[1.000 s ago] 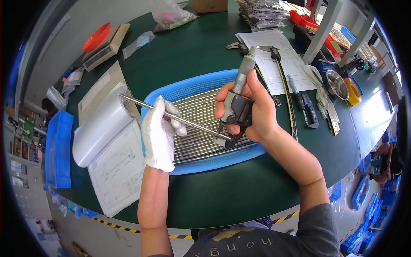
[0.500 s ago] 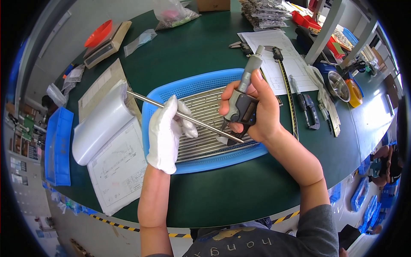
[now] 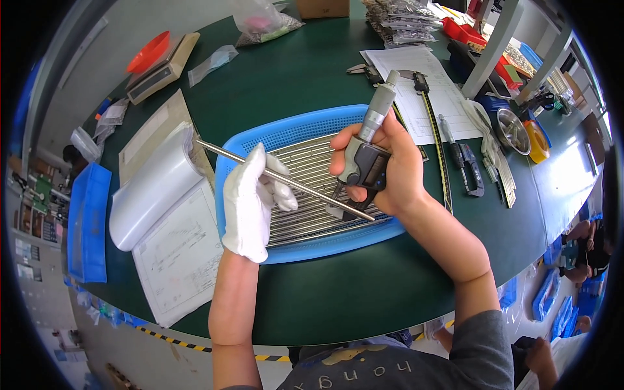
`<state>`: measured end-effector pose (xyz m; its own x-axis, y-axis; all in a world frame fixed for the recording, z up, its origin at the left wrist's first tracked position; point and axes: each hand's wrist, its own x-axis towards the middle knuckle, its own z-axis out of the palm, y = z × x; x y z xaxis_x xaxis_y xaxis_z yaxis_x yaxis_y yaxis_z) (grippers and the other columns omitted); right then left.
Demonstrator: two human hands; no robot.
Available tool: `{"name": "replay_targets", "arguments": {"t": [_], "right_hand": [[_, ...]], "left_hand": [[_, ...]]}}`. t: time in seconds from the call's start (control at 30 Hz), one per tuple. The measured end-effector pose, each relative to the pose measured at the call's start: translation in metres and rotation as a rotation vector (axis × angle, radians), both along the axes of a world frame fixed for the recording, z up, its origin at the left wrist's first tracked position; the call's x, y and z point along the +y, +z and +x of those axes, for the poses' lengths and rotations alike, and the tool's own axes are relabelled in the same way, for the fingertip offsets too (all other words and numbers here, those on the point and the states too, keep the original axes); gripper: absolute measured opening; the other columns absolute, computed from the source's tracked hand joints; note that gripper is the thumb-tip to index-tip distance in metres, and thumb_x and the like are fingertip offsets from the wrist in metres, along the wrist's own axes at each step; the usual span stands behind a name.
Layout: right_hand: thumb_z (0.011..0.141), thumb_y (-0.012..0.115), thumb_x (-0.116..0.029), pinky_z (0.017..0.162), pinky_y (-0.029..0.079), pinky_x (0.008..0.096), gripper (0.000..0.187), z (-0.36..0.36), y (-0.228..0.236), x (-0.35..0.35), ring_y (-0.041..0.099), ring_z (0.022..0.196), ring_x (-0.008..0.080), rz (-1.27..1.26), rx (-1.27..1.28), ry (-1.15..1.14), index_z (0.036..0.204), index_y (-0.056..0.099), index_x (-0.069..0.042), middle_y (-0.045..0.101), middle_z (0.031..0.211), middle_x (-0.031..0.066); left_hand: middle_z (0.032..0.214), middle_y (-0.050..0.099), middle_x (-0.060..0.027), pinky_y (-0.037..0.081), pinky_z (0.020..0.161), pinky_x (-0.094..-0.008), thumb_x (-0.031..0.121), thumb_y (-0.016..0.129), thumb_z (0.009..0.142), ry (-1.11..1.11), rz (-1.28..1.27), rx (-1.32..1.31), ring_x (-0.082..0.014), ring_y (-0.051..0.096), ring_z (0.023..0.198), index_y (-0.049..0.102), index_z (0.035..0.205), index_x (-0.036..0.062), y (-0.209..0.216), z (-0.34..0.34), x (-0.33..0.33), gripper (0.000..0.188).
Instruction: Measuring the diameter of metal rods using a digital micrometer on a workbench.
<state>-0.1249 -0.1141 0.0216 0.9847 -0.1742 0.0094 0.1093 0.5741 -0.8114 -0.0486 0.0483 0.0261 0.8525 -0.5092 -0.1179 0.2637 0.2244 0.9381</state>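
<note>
In a white glove, my left hand (image 3: pixel 250 205) grips a thin steel rod (image 3: pixel 296 184), which slants from upper left down to the right. My bare right hand (image 3: pixel 396 166) is closed around a digital micrometer (image 3: pixel 364 162), its grey thimble pointing up and away. The rod's right part passes by the micrometer's jaws; whether the jaws touch it I cannot tell. Beneath both hands lies a blue perforated basket (image 3: pixel 305 251) with several similar steel rods (image 3: pixel 292 221) side by side in it.
Drawing sheets (image 3: pixel 179 260) and a curled plastic sleeve (image 3: pixel 153 188) lie left of the basket. To the right are calipers (image 3: pixel 426 110), another micrometer (image 3: pixel 471 169), gloves (image 3: pixel 494 146) and a metal bowl (image 3: pixel 513 130). A scale (image 3: pixel 162 68) stands far left, beside a blue bin (image 3: pixel 90 221).
The rod has slid slightly to the right through the micrometer's jaw area. The micrometer has tilted a little. At the lower right, another person's arm and leg have come into view.
</note>
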Motion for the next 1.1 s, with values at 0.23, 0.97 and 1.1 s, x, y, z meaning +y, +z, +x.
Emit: {"name": "replay_targets", "arguments": {"t": [0.23, 0.97, 1.1], "right_hand": [[0.083, 0.024, -0.060, 0.038, 0.038, 0.0215, 0.067, -0.001, 0.001, -0.001, 0.046, 0.040, 0.0140, 0.010, -0.009, 0.011, 0.084, 0.055, -0.001, 0.058, 0.066, 0.0111], [0.087, 0.013, -0.056, 0.036, 0.038, 0.0219, 0.069, -0.005, 0.006, -0.001, 0.047, 0.042, 0.0140, -0.051, 0.069, -0.030, 0.088, 0.053, 0.000, 0.058, 0.068, 0.0133], [0.085, 0.014, -0.059, 0.037, 0.037, 0.0222, 0.070, 0.005, 0.001, 0.006, 0.047, 0.042, 0.0141, -0.015, 0.012, 0.052, 0.088, 0.054, -0.001, 0.058, 0.069, 0.0122]], "left_hand": [[0.052, 0.052, -0.0064, 0.041, 0.041, -0.0226, 0.032, 0.038, 0.091, -0.070, 0.026, -0.013, -0.0132, 0.050, 0.042, 0.055, 0.075, 0.0010, -0.002, 0.000, 0.000, 0.039], [0.047, 0.044, -0.0026, 0.037, 0.041, -0.0231, 0.033, 0.042, 0.089, -0.009, 0.027, -0.007, -0.0118, 0.044, 0.042, 0.052, 0.069, 0.0037, -0.004, -0.003, -0.008, 0.036], [0.049, 0.041, 0.0005, 0.033, 0.040, -0.0220, 0.034, 0.046, 0.087, 0.060, 0.041, -0.023, -0.0094, 0.041, 0.042, 0.049, 0.068, 0.0084, -0.001, -0.004, 0.000, 0.032]]}}
